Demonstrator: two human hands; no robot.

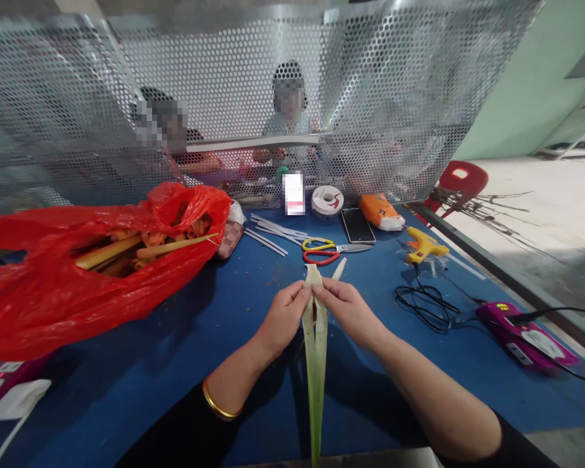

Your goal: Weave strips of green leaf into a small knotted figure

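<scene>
A long pale green leaf strip (316,351) runs from the bottom edge up to the middle of the blue table (175,364). My left hand (285,318) pinches its upper left edge, fingers closed. From the other side my right hand (348,309) pinches the upper right edge. The top of the leaf is folded between both sets of fingertips, with a dark slit showing just below them. A gold bangle sits on my left wrist.
A red plastic bag (78,273) of yellow leaf strips lies at left. Scissors (329,250), white sticks (273,235), a tape roll (327,200), a phone (357,225), a yellow glue gun (423,247), black cable (426,304) and a purple power strip (526,337) lie beyond. Two people sit behind a perforated metal screen (394,97).
</scene>
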